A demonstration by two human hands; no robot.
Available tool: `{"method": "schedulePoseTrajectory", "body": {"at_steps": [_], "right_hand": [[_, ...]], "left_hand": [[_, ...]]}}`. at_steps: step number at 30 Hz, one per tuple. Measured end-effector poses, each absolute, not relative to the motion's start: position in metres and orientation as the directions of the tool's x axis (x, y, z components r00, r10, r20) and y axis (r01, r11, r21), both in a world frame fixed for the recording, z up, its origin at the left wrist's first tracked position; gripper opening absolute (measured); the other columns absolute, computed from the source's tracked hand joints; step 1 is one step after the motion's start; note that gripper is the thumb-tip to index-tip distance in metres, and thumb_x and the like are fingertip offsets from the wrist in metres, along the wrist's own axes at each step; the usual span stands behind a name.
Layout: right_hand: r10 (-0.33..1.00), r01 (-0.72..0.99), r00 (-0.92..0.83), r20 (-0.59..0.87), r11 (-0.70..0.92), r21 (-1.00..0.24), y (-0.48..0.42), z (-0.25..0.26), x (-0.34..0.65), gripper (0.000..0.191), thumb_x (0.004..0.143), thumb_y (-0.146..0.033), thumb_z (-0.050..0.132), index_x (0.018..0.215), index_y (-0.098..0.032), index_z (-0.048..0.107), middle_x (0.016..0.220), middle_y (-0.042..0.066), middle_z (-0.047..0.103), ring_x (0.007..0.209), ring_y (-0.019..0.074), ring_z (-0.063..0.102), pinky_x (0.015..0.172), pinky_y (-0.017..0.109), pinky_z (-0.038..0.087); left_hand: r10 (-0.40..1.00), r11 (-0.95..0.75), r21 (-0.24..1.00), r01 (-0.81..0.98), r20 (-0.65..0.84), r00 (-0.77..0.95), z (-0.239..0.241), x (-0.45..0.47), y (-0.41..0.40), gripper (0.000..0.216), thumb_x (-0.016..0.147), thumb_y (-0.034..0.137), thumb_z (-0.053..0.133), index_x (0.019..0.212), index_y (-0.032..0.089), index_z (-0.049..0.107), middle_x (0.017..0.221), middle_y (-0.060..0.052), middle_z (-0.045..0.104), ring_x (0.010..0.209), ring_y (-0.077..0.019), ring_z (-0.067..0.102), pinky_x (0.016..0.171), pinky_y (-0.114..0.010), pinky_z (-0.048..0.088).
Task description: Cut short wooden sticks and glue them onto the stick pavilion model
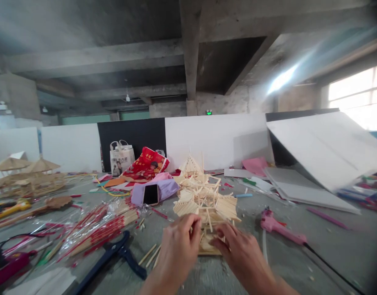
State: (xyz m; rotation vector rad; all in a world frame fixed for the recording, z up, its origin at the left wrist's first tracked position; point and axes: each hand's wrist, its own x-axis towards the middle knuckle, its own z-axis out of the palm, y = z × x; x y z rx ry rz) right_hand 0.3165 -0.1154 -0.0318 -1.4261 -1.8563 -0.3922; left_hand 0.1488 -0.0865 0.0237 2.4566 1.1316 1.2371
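A pink glue gun [282, 227] at right — a smartphone [150, 194] on lilac fabric [166, 189] at left.

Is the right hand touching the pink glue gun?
Apart: the head view shows bare grey surface between the right hand and the pink glue gun.

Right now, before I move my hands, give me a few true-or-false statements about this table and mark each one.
1. The left hand and right hand are both at the base of the stick-built pagoda model. True.
2. A smartphone lies on purple material. True.
3. The right hand holds the pink hot glue gun. False: it lies on the table, apart from the hand.
4. The plastic-wrapped red-banded sticks lie to the right of the model. False: they lie to its left.
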Motion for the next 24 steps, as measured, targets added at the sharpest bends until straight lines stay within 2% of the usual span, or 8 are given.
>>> {"method": "schedulePoseTrajectory", "body": {"at_steps": [4, 7, 9, 14, 24], "right_hand": [[0.763, 0.883, -0.054, 0.644, 0.338, -0.326, -0.121, -0.037, 0.321, 0.011, 0.085, -0.023, 0.043, 0.078, -0.021, 0.052, 0.069, -0.002, 0.06, 0.057, 0.0137, 0.058, 0.053, 0.023, 0.039], [0.814, 0.857, -0.034, 0.58, 0.322, -0.402, -0.122, -0.037, 0.323, 0.016, 0.085, -0.019, 0.039, 0.079, -0.021, 0.054, 0.07, -0.001, 0.061, 0.06, 0.0139, 0.058, 0.054, 0.023, 0.039], [0.819, 0.848, -0.037, 0.573, 0.329, -0.415, -0.123, -0.035, 0.324, 0.017, 0.084, -0.019, 0.038, 0.079, -0.021, 0.055, 0.071, 0.0, 0.061, 0.06, 0.0141, 0.058, 0.054, 0.023, 0.038], [0.809, 0.819, -0.086, 0.581, 0.389, -0.421, -0.126, -0.031, 0.323, 0.018, 0.085, -0.02, 0.037, 0.081, -0.021, 0.055, 0.073, 0.0, 0.063, 0.063, 0.0145, 0.059, 0.057, 0.023, 0.04], [0.784, 0.788, -0.121, 0.608, 0.449, -0.422, -0.13, -0.032, 0.324, 0.019, 0.086, -0.021, 0.036, 0.089, -0.022, 0.055, 0.078, 0.001, 0.064, 0.068, 0.0152, 0.061, 0.06, 0.023, 0.042]], "left_hand": [[0.862, -0.499, 0.711, 0.495, 0.35, 0.366, 0.004, 0.153, -0.091, 0.032, 0.081, 0.037, 0.04, 0.066, 0.018, 0.061, 0.058, 0.0, 0.063, 0.049, -0.0101, 0.052, 0.047, -0.019, 0.033], [0.923, -0.253, 0.896, 0.365, 0.11, 0.37, -0.006, 0.167, -0.086, 0.038, 0.077, 0.046, 0.042, 0.067, 0.014, 0.061, 0.059, -0.002, 0.064, 0.035, -0.0063, 0.041, 0.037, -0.018, 0.026], [0.931, -0.139, 0.951, 0.275, 0.031, 0.364, -0.009, 0.177, -0.084, 0.042, 0.074, 0.051, 0.045, 0.071, 0.013, 0.061, 0.06, -0.003, 0.065, 0.032, -0.0048, 0.038, 0.034, -0.018, 0.022], [0.937, -0.083, 0.987, 0.137, 0.03, 0.348, -0.011, 0.192, -0.084, 0.042, 0.071, 0.052, 0.048, 0.071, 0.012, 0.06, 0.058, -0.002, 0.062, 0.029, -0.0034, 0.038, 0.03, -0.016, 0.018], [0.94, -0.079, 0.992, 0.094, 0.042, 0.34, -0.016, 0.196, -0.08, 0.042, 0.07, 0.049, 0.049, 0.073, 0.009, 0.062, 0.053, -0.001, 0.059, 0.026, -0.0035, 0.036, 0.027, -0.016, 0.017]]}}
